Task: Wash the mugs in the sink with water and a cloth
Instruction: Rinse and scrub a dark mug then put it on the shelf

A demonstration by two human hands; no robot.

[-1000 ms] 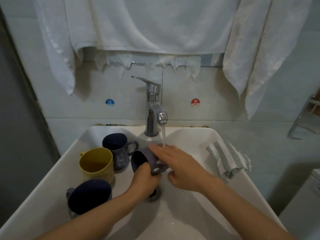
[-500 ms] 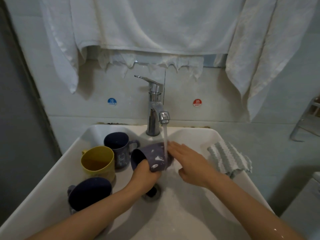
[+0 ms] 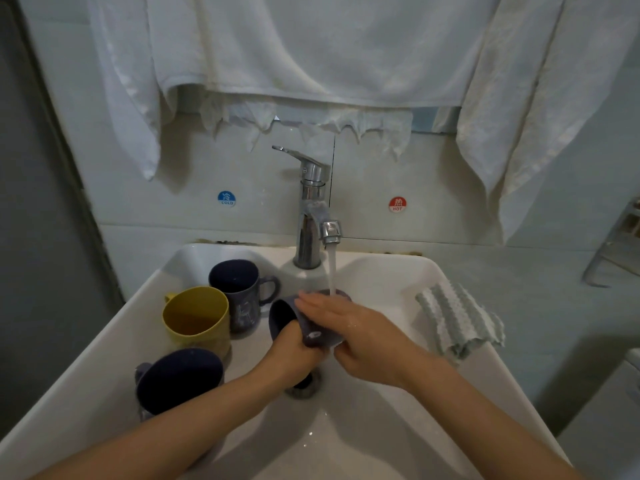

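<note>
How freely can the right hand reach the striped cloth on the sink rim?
Probably yes: the striped cloth lies beside the right hand, nothing stands between them, and its straight fingers only touch the grey mug.

Light reads dim and cool from my feed. Pale tiled wall (image 3: 138,209) behind the chrome tap (image 3: 311,216). White towels (image 3: 311,46) hang above the tap, ragged hem just over its lever. Blue COLD sticker (image 3: 226,198) left of the tap, red HOT sticker (image 3: 397,204) right. Dark grey panel (image 3: 34,237) far left; metal rack (image 3: 607,242) far right, cut off by the frame edge.
</note>
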